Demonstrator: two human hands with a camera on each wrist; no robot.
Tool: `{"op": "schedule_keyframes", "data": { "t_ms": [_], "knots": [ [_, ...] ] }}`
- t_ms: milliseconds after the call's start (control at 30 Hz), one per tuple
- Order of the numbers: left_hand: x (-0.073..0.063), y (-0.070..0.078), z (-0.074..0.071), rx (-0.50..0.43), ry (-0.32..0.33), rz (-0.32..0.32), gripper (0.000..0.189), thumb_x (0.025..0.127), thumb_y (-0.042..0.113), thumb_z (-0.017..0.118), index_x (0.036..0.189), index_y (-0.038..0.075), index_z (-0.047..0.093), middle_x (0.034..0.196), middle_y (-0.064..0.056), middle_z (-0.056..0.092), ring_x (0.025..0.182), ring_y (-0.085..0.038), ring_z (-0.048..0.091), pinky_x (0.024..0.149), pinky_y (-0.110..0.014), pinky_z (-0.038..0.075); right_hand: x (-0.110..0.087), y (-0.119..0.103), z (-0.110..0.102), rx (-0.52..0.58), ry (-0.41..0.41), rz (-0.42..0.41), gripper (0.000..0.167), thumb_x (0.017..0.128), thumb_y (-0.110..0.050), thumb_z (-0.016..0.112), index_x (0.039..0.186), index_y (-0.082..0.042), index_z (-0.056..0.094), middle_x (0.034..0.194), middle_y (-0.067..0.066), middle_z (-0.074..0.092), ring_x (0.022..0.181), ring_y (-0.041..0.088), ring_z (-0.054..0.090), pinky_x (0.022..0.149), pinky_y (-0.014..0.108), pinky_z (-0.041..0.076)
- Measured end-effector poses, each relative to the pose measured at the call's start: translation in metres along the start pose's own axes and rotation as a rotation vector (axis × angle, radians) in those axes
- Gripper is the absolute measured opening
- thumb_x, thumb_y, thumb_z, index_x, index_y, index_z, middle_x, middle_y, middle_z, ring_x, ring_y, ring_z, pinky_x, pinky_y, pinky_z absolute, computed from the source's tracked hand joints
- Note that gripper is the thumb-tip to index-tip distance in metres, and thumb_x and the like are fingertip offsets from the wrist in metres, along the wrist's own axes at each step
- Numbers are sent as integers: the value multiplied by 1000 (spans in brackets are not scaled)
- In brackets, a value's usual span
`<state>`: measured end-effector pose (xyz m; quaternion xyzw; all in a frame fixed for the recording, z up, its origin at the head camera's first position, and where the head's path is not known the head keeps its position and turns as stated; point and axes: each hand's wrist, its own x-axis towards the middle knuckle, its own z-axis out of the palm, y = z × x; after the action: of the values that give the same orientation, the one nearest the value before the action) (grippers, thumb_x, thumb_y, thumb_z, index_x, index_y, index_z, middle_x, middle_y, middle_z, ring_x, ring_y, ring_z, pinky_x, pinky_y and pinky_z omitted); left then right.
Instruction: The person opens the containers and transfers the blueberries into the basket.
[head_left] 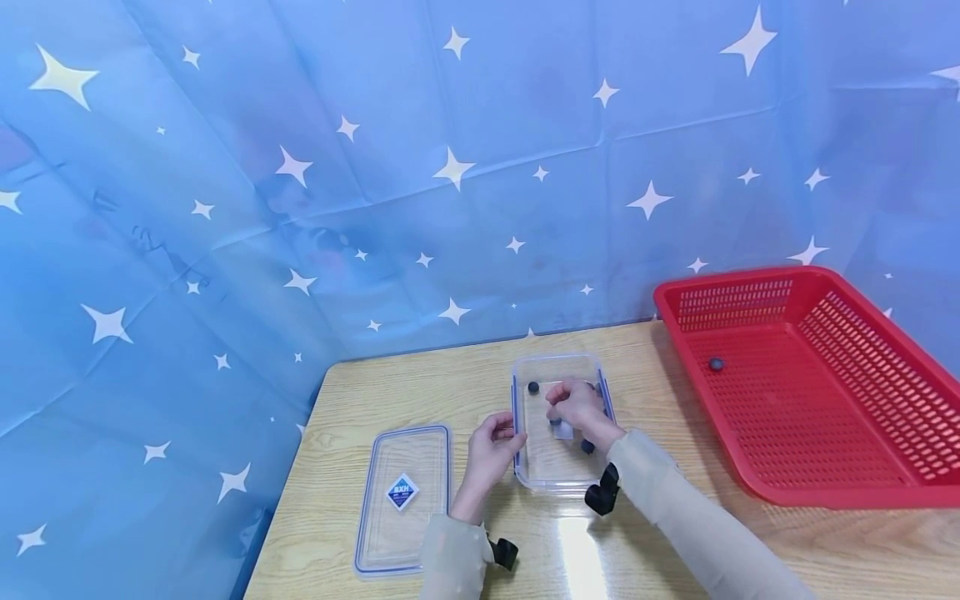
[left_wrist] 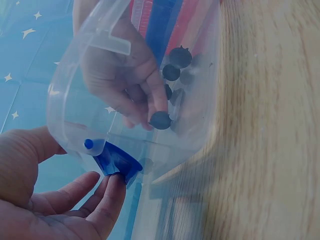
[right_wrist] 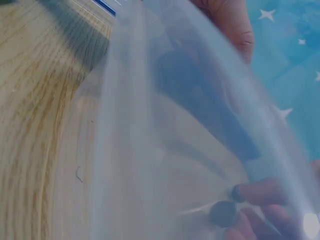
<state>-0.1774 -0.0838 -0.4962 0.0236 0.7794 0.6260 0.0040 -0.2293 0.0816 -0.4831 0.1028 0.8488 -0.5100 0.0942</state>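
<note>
- Clear box (head_left: 542, 465) sits on the wood table (head_left: 330, 500), no lid on it, blue edging along both long sides
- Right hand (head_left: 579, 407) is down inside the box, fingertips and thumb pinching one berry (left_wrist: 161, 120) low over the bottom
- Other berries (head_left: 587, 447) are scattered around in there, one off toward the far left corner, more over by the right wall
- Left hand (head_left: 491, 450) is at the box's left side, fingers loosely spread, a fingertip touching the blue clip (left_wrist: 117, 162) in the left wrist cam
- Lid (head_left: 382, 517) lies flat left of the box, blue diamond label (head_left: 402, 492) on it
- Red basket (head_left: 787, 417) is off to the right with a single berry inside, near its left wall
- Starry blue backdrop (head_left: 375, 125) behind everything
</note>
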Motion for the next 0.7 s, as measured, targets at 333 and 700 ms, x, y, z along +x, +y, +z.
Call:
{"op": "schedule_keyframes", "data": {
  "t_ms": [333, 700],
  "knots": [
    [-1, 4, -1, -22, -8, -7, 35, 79, -6, 66, 111, -15, 55, 104, -27, 59, 93, -35, 58, 74, -23, 53, 1, 3, 1, -87, -47, 20, 25, 70, 6, 68, 93, -3, 63, 88, 8, 60, 81, 23, 53, 68, 31, 39],
    [2, -5, -1, -4, 0, -18, 34, 79, -1, 68, 111, -8, 58, 101, -17, 62, 91, -25, 59, 75, -23, 52, 1, 2, 2, -97, -52, 20, 25, 71, 8, 66, 94, -3, 62, 88, 8, 58, 82, 24, 51, 69, 33, 39]
  ]
}}
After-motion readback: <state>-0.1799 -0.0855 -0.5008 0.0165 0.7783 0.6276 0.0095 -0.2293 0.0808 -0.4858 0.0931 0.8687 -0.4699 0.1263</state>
